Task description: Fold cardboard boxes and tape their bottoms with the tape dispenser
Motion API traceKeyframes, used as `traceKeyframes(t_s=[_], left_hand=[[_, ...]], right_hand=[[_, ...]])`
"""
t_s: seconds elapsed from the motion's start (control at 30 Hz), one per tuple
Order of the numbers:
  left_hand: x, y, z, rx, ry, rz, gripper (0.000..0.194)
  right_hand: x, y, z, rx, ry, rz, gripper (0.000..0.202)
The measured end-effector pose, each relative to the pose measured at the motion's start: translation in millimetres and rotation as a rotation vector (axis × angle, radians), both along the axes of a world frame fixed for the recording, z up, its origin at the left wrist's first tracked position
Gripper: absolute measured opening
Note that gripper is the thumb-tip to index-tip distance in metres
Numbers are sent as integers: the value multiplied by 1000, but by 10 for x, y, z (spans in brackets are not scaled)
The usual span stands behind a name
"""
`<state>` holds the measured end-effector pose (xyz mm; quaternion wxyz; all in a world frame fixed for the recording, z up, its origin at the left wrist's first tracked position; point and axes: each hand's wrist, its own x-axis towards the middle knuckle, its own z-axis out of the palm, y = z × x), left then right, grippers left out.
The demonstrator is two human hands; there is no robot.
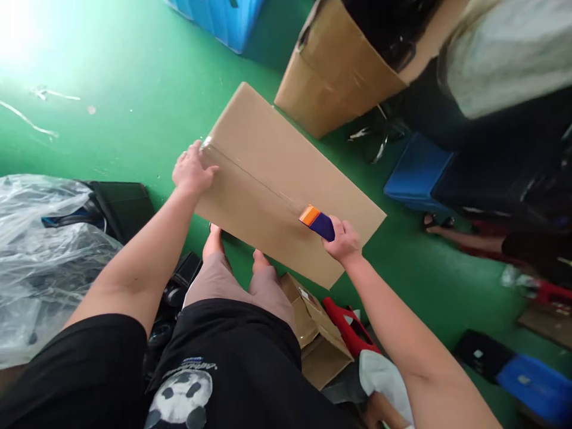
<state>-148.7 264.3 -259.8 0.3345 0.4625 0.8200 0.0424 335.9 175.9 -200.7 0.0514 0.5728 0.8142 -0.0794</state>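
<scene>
A large closed cardboard box (268,173) lies in front of me, with a lengthwise seam across its top. My left hand (192,170) rests on the box's left end, fingers apart, beside a shiny bit of clear tape at the edge. Wrapped round a purple and orange tool (318,221), my right hand (345,239) is over the right part of the box. The tool's orange end meets the seam, and the tape there is too blurred to tell its extent.
Behind stands a tall open carton (335,71) with black contents. Clear plastic (40,268) covers items at left. A small open box (319,339) and a red object (351,328) are near my legs. Another person's arm or leg (473,240) shows at right.
</scene>
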Motion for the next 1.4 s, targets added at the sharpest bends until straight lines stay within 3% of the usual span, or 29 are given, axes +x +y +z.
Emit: traceKeyframes(t_s=[0.13,0.2,0.27,0.33,0.43,0.5,0.57,0.63,0.73,1.0,1.23,1.4], left_hand=[[-26,76,122,19,80,-25,129],[53,122,230,28,153,-67,127],[280,154,373,42,238,-157,117],[675,163,512,48,261,-374,109],[1436,158,598,-3,169,-883,117],[1866,182,540,-59,138,-1118,129],[2108,241,422,-123,160,-1212,138],[2158,318,300,-179,206,-1231,142],[2054,404,190,-218,265,-1233,145],[1986,421,190,-239,311,-1251,143],[1980,424,246,-245,343,-1264,138],[1991,432,286,-259,350,-1261,138]], right_hand=[[575,-248,46,7,18,-9,52],[830,-378,39,19,32,-30,50],[1019,-489,9,10,46,-59,48],[1111,-561,-33,-17,50,-98,48],[1090,-573,-90,-49,61,-135,53],[1031,-536,-110,-60,81,-132,54],[988,-489,-111,-69,98,-122,54],[976,-451,-102,-84,104,-111,54],[990,-413,-97,-115,102,-96,56],[1136,-457,-107,-99,123,-58,54],[1731,-765,-87,-46,132,-108,46],[2278,-959,-203,-44,111,-173,50]])
